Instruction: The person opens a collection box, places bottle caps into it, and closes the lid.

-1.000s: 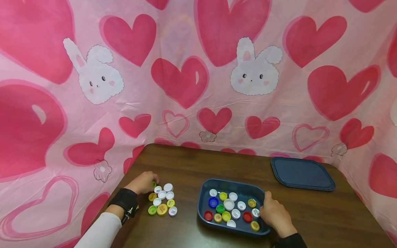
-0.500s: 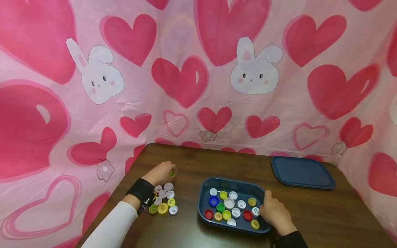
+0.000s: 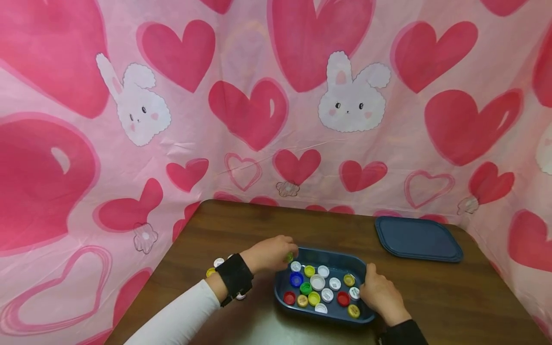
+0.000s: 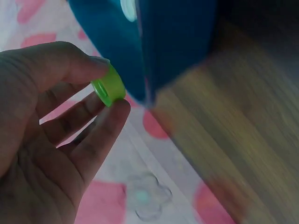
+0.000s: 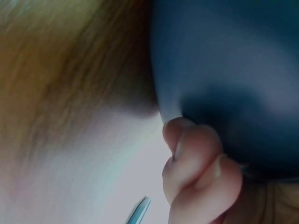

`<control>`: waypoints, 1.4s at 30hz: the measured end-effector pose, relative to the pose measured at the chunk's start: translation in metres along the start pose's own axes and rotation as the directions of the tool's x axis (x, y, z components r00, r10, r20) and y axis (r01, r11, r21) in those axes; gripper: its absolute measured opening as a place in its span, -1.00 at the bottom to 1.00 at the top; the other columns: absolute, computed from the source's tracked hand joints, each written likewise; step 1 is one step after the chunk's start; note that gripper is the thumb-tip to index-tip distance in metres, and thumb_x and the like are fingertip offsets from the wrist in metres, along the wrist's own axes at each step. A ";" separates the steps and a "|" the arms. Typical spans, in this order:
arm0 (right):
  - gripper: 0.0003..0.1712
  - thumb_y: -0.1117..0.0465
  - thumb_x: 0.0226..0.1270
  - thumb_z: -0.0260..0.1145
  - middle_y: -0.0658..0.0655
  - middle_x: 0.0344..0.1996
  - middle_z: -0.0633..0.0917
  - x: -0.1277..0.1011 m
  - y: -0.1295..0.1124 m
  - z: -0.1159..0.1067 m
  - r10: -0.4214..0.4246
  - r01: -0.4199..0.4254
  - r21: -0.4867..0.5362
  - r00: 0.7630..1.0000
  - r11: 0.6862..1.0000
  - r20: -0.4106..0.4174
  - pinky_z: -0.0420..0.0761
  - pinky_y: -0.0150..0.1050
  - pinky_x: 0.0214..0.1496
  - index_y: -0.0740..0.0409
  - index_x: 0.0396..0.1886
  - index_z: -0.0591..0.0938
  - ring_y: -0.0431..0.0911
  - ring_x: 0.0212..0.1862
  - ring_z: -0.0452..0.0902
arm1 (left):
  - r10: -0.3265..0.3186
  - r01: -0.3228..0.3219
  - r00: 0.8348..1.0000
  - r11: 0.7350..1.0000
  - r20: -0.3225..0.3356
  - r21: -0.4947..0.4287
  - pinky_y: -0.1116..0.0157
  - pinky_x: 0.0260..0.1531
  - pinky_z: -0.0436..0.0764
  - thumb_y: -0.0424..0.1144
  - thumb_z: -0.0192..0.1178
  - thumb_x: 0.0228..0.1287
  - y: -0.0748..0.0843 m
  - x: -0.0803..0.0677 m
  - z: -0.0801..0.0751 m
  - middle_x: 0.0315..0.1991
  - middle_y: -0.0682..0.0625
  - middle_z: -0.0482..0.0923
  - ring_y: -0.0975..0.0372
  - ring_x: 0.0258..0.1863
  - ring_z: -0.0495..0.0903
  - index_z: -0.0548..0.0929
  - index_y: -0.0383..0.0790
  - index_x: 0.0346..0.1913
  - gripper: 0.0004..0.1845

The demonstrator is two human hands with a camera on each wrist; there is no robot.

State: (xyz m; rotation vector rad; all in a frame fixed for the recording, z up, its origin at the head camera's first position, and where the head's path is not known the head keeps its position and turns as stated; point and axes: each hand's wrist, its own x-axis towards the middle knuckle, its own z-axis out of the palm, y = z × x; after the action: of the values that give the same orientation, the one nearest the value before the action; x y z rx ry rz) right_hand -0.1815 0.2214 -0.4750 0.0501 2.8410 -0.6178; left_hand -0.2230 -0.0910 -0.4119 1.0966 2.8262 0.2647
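Observation:
My left hand point(image 3: 271, 255) pinches a light green bottle cap point(image 4: 109, 87) between thumb and fingertip, over the left far corner of a dark blue tray point(image 3: 332, 318). In the left wrist view the cap is close to the tray's wall point(image 4: 180, 42). Inside the tray lie several bottle caps, among them a blue cap point(image 3: 296, 279), a green cap point(image 3: 305, 288) and a red cap point(image 3: 343, 299). My right hand point(image 3: 384, 294) grips the tray's right edge, its curled fingers point(image 5: 196, 158) against the outer wall in the right wrist view.
Left of the tray, more caps lie on the brown wooden table point(image 3: 250, 316), mostly hidden behind my left forearm; a white cap point(image 3: 218, 262) and a yellow cap point(image 3: 210, 272) show. A flat dark blue lid point(image 3: 418, 238) lies at the back right. A heart-patterned cloth point(image 3: 246, 43) hangs behind.
My left hand has picked the light green cap up from the far end of the left group and carried it right to the tray. The right hand keeps its grip on the edge.

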 end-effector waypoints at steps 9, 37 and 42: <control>-0.50 0.25 0.33 0.21 0.37 -0.27 0.65 0.001 -0.002 0.000 0.027 -0.028 0.008 0.999 1.000 0.033 0.59 0.07 -0.29 0.45 0.13 0.30 0.12 -0.31 0.60 | 0.033 -0.036 0.992 0.999 0.118 0.018 0.42 -0.09 0.62 -0.24 0.41 0.22 0.022 0.011 0.018 -0.13 0.13 0.62 0.35 -0.17 0.55 0.76 0.00 0.01 -0.72; -0.52 0.25 0.35 0.22 0.33 -0.29 0.65 0.001 -0.004 -0.001 0.032 -0.033 0.011 0.998 0.999 0.055 0.60 0.03 -0.31 0.44 0.12 0.29 0.09 -0.33 0.59 | 0.052 -0.053 0.982 0.999 0.181 0.002 0.43 -0.06 0.61 -0.30 0.40 0.23 0.021 0.003 0.024 -0.10 0.15 0.62 0.37 -0.19 0.49 0.76 0.04 0.03 -0.69; -0.51 0.25 0.36 0.21 0.33 -0.27 0.66 0.000 -0.005 -0.003 0.045 -0.046 0.014 0.997 0.999 0.065 0.60 0.04 -0.30 0.45 0.13 0.29 0.09 -0.33 0.60 | 0.070 -0.072 0.991 0.997 0.115 0.007 0.43 -0.06 0.61 -0.31 0.38 0.24 0.013 -0.001 0.020 -0.08 0.13 0.63 0.37 -0.17 0.51 0.76 0.02 0.03 -0.69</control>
State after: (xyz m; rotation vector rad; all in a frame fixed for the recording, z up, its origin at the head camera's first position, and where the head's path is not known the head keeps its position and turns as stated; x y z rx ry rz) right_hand -0.1827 0.2183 -0.4708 0.0951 2.7650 -0.6199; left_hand -0.2109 -0.0796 -0.4289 1.1765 2.6951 0.1858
